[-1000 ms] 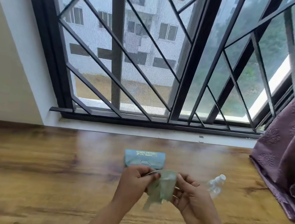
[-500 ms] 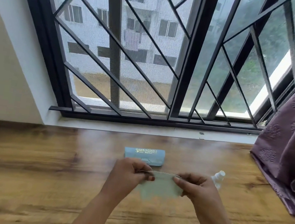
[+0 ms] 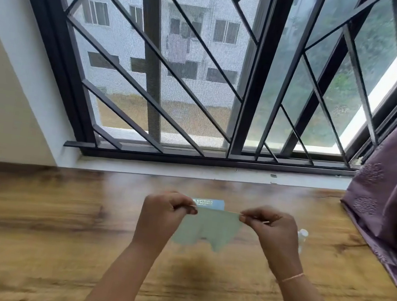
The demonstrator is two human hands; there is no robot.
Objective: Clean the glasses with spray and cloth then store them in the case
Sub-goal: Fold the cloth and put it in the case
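A pale green cleaning cloth (image 3: 209,228) hangs spread out above the wooden table, stretched flat by its top edge. My left hand (image 3: 163,214) pinches its upper left corner and my right hand (image 3: 273,229) pinches its upper right corner. Behind the cloth lies the light blue glasses case (image 3: 210,202), mostly hidden by cloth and hands. A small clear spray bottle with a white cap (image 3: 302,235) stands just right of my right hand. The glasses themselves are not visible.
The wooden table (image 3: 55,219) runs up to a white sill under a barred window (image 3: 203,74). A purple curtain (image 3: 395,191) drapes over the table's right edge.
The cloth went from crumpled between my hands to pulled open and taut. My hands moved apart, and the view shifted slightly.
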